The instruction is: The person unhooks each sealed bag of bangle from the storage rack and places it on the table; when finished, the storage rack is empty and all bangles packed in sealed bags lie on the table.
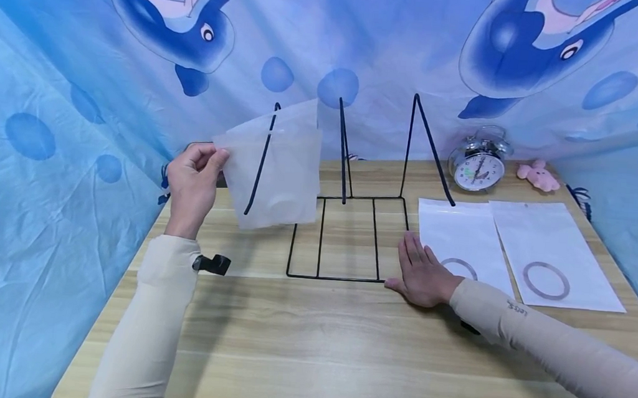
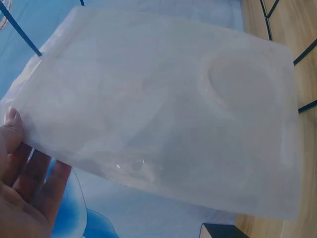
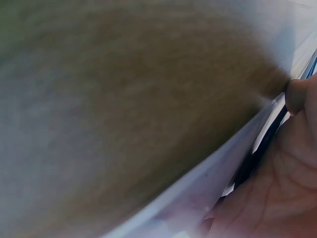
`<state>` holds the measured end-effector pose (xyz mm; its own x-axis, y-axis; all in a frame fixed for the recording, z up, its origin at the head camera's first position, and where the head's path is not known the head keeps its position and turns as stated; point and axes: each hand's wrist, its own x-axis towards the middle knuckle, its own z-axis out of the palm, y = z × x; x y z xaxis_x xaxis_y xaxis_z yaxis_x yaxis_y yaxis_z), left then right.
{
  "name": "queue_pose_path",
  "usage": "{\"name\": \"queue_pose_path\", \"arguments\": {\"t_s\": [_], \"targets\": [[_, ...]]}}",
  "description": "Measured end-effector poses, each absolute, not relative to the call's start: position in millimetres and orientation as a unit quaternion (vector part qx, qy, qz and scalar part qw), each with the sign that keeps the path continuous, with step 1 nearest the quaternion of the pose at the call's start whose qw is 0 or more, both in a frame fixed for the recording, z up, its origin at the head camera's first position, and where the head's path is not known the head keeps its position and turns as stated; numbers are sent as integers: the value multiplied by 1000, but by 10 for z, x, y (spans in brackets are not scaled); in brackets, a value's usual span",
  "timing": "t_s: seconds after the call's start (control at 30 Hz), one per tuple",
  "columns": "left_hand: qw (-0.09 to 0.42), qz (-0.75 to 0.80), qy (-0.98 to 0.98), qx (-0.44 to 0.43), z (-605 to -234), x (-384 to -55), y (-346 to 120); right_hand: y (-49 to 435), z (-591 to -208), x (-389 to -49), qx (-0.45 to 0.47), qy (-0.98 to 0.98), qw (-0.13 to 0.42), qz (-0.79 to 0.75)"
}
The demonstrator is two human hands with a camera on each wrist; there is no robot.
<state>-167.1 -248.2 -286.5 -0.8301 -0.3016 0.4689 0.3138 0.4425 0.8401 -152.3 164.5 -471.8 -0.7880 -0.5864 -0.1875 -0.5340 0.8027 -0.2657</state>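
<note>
My left hand [image 1: 192, 180] pinches the left edge of a translucent, frosted plastic bag [image 1: 289, 178] between thumb and fingers. The bag hangs tilted above the table, and a round outline shows through it in the left wrist view. A black wire rack [image 1: 343, 279] stands on the table; its left upright divider [image 1: 263, 157] overlaps the bag in the head view. My right hand [image 1: 422, 274] lies palm down with fingers extended at the rack's front right corner. In the right wrist view the palm [image 3: 270, 198] shows beside a dark wire.
Two white flat sheets [image 1: 574, 244], each with a ring shape, lie right of the rack. Behind them are a silver twin-bell alarm clock [image 1: 479, 168] and a pink plush toy [image 1: 539, 176]. A blue dolphin-print curtain [image 1: 365, 40] hangs around the wooden table [image 1: 313, 348].
</note>
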Motion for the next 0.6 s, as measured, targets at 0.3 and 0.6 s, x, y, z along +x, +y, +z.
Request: {"name": "queue_pose_path", "arguments": {"t_s": [0.3, 0.6], "targets": [[277, -557, -782, -38, -2924, -1517, -2532, 1649, -4693, -1512, -298, 941, 127, -102], [308, -548, -773, -80, -2977, -1338, -2595, 1579, -4475, -1418, -287, 940, 145, -115]]}}
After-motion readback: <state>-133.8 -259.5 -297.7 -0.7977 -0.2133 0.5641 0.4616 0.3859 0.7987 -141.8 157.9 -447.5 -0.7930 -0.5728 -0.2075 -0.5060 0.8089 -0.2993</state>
